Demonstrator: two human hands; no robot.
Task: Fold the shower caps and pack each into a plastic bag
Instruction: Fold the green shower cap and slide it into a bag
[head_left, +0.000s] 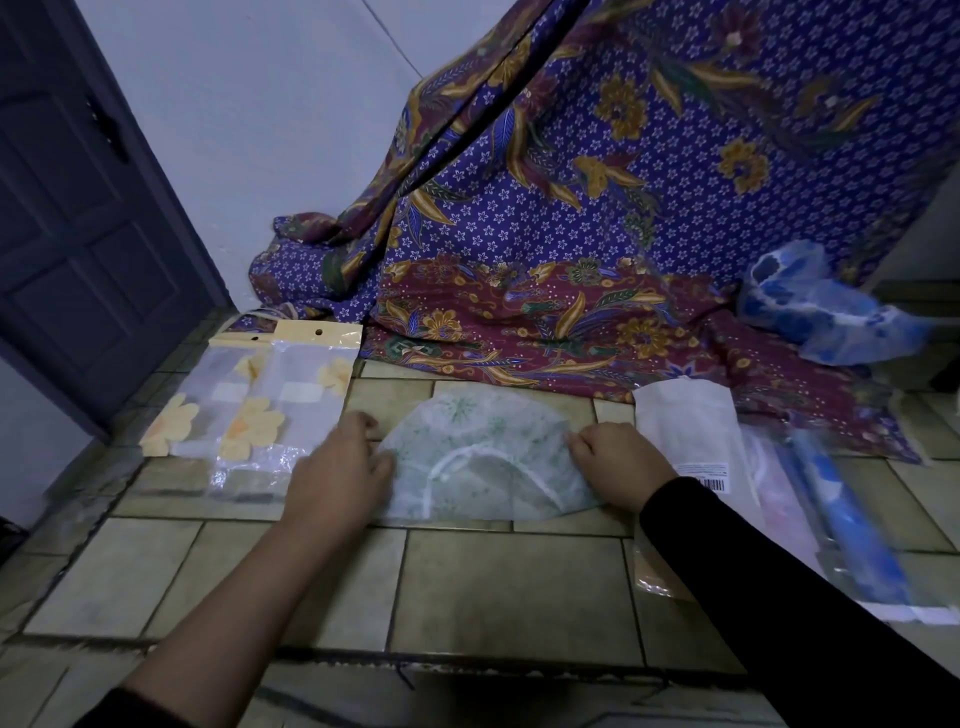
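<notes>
Translucent, green-speckled plastic, the shower cap (483, 447) lies flattened into a half-moon on matte tiles (509, 587) between both hands. Its crinkled ends are pinched by the left hand (337, 467) and the right hand (618, 462). Glossy flower-printed bags (260, 405) lie just outside the left hand.

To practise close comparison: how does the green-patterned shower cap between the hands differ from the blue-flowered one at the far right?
The green-patterned cap lies flattened in a half-round on the tiles; the blue-flowered cap sits bunched in a heap. The left hand and right hand hold the green-patterned cap's edges; nothing touches the blue-flowered cap. Both are thin, translucent and not yet bagged.
</notes>
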